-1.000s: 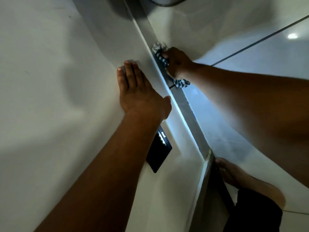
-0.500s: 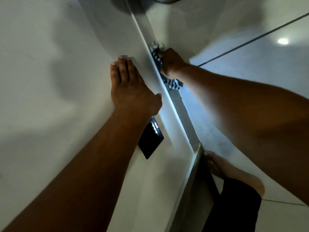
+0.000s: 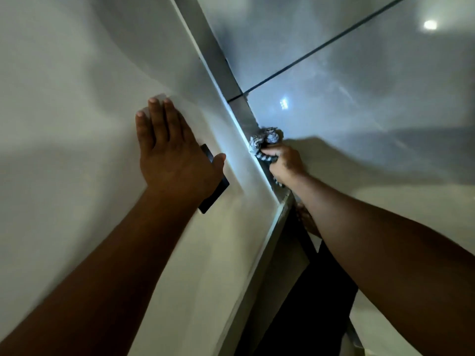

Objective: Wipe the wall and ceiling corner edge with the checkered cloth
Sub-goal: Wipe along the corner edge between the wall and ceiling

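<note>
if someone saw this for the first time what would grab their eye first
Two bare forearms reach in from the bottom corners. The right hand grips a bunched checkered cloth against the grey strip running diagonally up the middle, while the left hand lies flat on the white wall, partly covering a dark switch plate. A bright light spot glints upper right.

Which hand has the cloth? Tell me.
The right hand: it grips the checkered cloth bunched against the grey corner strip. The left hand holds nothing; it lies flat, fingers spread, on the white wall.
</note>
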